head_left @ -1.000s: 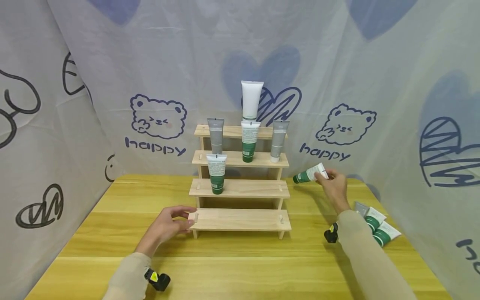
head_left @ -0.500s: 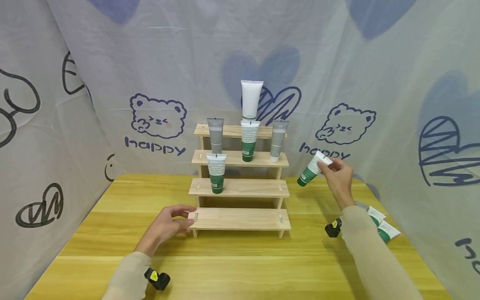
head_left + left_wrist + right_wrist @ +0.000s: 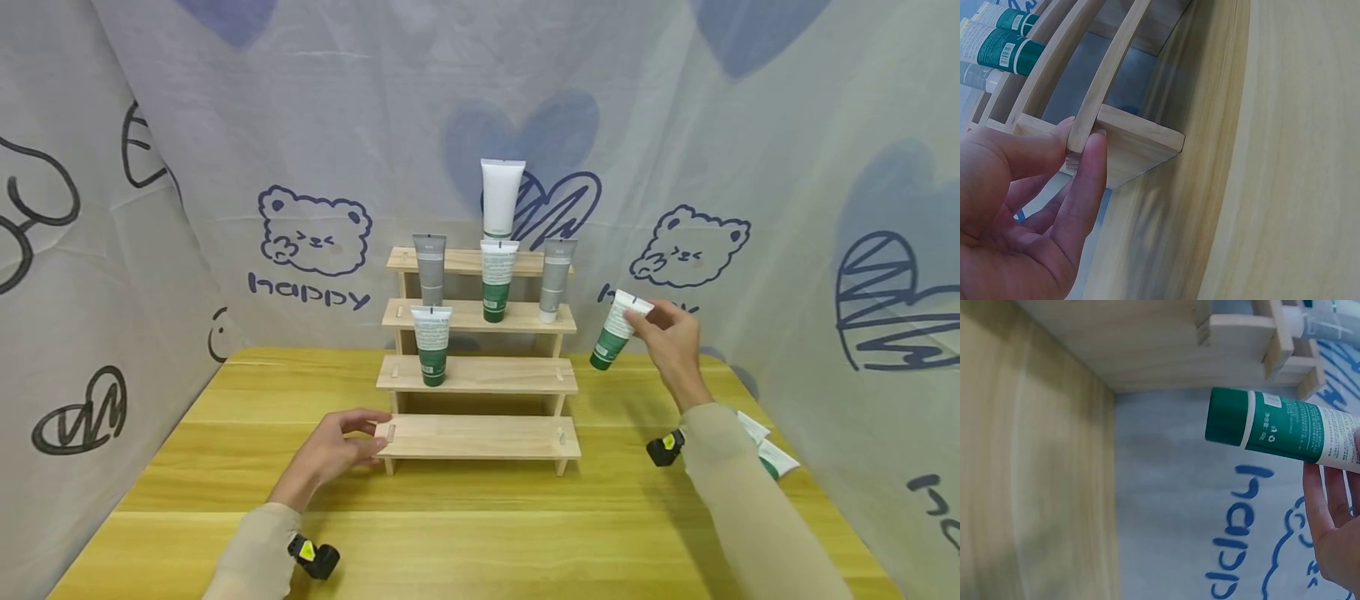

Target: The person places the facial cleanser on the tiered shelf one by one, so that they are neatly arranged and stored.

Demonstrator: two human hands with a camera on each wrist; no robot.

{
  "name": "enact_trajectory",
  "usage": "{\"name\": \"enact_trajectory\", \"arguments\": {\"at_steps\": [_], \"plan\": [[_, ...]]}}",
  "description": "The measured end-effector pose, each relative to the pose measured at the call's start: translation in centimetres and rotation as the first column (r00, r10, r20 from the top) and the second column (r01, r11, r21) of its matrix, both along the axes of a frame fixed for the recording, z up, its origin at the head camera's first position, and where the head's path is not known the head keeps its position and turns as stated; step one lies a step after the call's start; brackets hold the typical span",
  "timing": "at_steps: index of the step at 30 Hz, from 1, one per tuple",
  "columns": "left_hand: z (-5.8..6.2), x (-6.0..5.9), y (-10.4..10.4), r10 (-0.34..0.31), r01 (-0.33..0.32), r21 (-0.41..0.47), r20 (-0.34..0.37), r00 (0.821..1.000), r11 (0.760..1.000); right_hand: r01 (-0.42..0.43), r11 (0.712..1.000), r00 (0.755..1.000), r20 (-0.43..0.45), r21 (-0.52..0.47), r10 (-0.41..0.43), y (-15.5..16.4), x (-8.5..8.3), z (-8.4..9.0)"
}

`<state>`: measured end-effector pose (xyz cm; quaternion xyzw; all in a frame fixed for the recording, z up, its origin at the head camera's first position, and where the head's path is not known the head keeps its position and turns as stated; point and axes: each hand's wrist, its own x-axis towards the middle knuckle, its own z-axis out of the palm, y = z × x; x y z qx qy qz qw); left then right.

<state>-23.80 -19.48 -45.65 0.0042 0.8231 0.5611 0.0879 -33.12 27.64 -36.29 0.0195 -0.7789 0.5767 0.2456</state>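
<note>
The left hand (image 3: 330, 454) rests on the yellow wooden counter (image 3: 465, 533), its grip pinching the left end of the bottom step of the pale wooden four-step display rack (image 3: 480, 437) between thumb and fingers (image 3: 1088, 181). Grey, white and green tubes stand on the upper steps. To the right of the rack, the right hand (image 3: 671, 342) holds a green-and-white tube (image 3: 617, 330) in the air, cap down and tilted, apparently pinched at its crimped end; more tubes (image 3: 772, 454) lie behind the right sleeve

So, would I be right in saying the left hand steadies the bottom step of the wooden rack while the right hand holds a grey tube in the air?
Not quite: the tube in the right hand is green and white, as the right wrist view shows. The left hand does grip the rack's bottom step.
</note>
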Motion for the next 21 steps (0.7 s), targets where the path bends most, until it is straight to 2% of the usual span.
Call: {"name": "enact_trajectory", "arguments": {"at_steps": [5,10,21], "plan": [[0.1,0.0,0.0,-0.004,0.004,-0.001,-0.001,1.000,1.000,-0.031,0.999,0.999,-0.029,0.040,0.032,-0.7,0.5,0.9],[0.0,0.0,0.0,-0.010,0.010,0.002,-0.002,1.000,1.000,-0.048,0.996,0.999,-0.016,0.075,0.049,-1.6,0.9,1.7],[-0.1,-0.1,-0.1,-0.013,0.013,0.015,0.003,1.000,1.000,-0.152,0.980,0.988,0.008,0.129,0.152,-4.0,1.8,3.5]]}}
